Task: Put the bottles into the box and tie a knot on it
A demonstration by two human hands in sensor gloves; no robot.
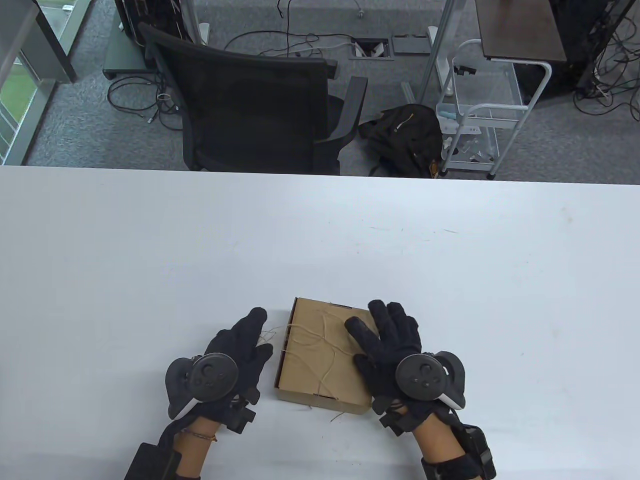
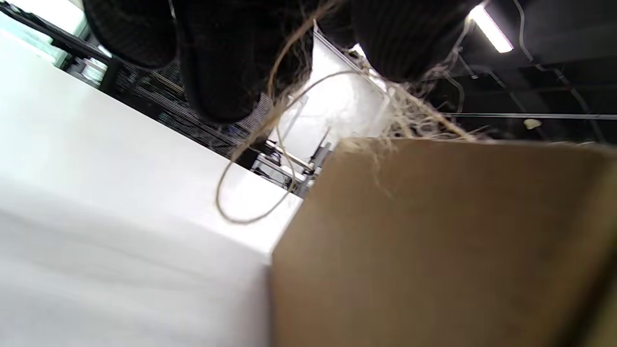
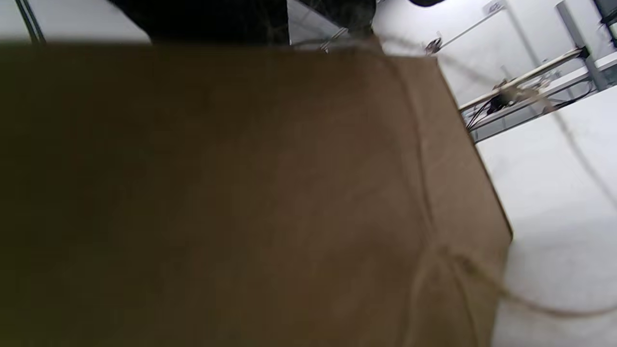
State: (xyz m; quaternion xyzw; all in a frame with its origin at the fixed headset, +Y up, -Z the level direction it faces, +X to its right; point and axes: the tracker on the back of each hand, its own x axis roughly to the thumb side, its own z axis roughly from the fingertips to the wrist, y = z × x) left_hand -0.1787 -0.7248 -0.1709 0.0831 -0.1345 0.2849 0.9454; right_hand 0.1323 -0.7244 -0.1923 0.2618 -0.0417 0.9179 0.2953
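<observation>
A flat brown cardboard box (image 1: 315,360) lies closed on the white table (image 1: 150,250), near the front edge. Thin twine (image 1: 320,345) is wound loosely over its lid, and a frayed end trails off its left side. No bottles are in sight. My left hand (image 1: 261,332) lies on the table just left of the box, fingers relaxed, with the twine end between forefinger and thumb. The left wrist view shows its fingers (image 2: 221,58) above a twine loop (image 2: 250,144) beside the box (image 2: 434,241). My right hand (image 1: 372,320) rests flat on the lid's right part, fingers spread. The box (image 3: 241,193) fills the right wrist view.
Beyond the table's far edge stand a black office chair (image 1: 250,105), a dark backpack (image 1: 400,135) on the floor and a white wire cart (image 1: 480,115). Cables lie across the carpet.
</observation>
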